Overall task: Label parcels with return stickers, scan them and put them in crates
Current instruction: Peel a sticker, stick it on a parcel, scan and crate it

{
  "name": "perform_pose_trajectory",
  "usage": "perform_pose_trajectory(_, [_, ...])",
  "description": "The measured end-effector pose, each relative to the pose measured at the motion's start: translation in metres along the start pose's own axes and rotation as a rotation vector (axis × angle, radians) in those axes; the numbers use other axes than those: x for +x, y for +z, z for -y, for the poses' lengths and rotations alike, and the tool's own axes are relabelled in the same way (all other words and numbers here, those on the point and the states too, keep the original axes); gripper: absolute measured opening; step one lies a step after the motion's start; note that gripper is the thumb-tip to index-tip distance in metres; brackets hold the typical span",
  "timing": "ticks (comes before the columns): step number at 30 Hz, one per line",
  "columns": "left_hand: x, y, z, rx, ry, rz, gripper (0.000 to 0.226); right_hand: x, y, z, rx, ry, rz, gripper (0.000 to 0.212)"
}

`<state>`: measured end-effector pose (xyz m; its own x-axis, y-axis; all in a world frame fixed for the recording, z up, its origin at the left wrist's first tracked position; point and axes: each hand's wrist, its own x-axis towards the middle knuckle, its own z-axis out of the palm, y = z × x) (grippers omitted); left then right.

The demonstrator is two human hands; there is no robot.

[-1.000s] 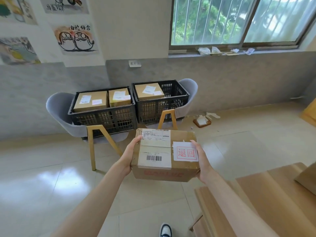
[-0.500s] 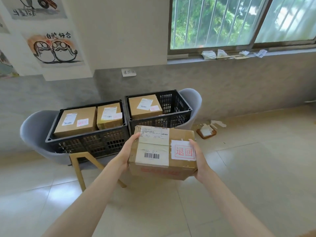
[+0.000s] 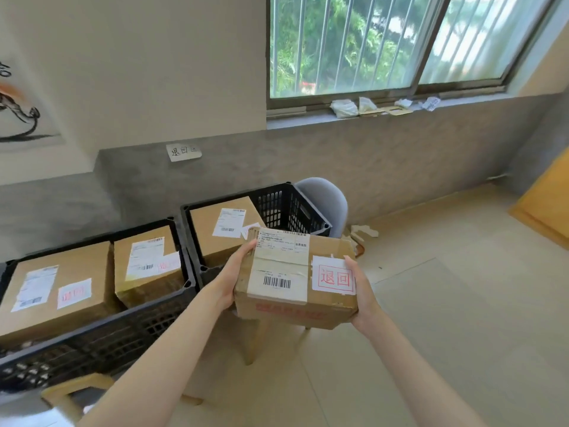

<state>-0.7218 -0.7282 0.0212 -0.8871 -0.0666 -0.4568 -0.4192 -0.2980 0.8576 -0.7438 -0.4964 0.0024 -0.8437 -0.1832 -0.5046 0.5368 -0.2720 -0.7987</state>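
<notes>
I hold a brown cardboard parcel (image 3: pixel 295 278) level in front of me, with my left hand (image 3: pixel 235 272) on its left side and my right hand (image 3: pixel 360 291) on its right side. Its top carries a white shipping label with a barcode and a white return sticker (image 3: pixel 334 277) printed in red. The parcel hangs just in front of the right black crate (image 3: pixel 292 204), which holds one labelled box (image 3: pixel 221 229). The left black crate (image 3: pixel 101 328) holds two boxes with red-printed stickers.
Both crates rest on grey chairs with wooden legs (image 3: pixel 323 201). A paper sign (image 3: pixel 183 151) is stuck on the grey wall above them. Torn paper scraps (image 3: pixel 363 232) lie on the tiled floor by the right chair. A wooden panel (image 3: pixel 545 204) stands at the far right.
I have walked closer to the crates with the parcel held in both hands. The crates now look larger and sit right beside the parcel.
</notes>
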Motion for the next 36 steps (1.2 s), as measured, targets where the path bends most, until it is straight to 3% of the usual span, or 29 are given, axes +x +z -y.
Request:
perform_pose_trajectory(6, [0.081, -0.025, -0.069, 0.128, -0.011, 0.079, 0.036, 0.058, 0.046, 0.025, 0.079, -0.059, -0.062, 0.043])
perform_pose_trajectory(16, [0.197, -0.019, -0.119, 0.224, -0.103, 0.212, 0.041, 0.138, 0.056, 0.058, 0.118, -0.084, -0.171, 0.050])
perform_pose_trajectory(36, [0.389, -0.006, -0.205, 0.342, -0.106, 0.135, 0.046, 0.337, 0.055, 0.134, 0.071, -0.041, -0.012, 0.040])
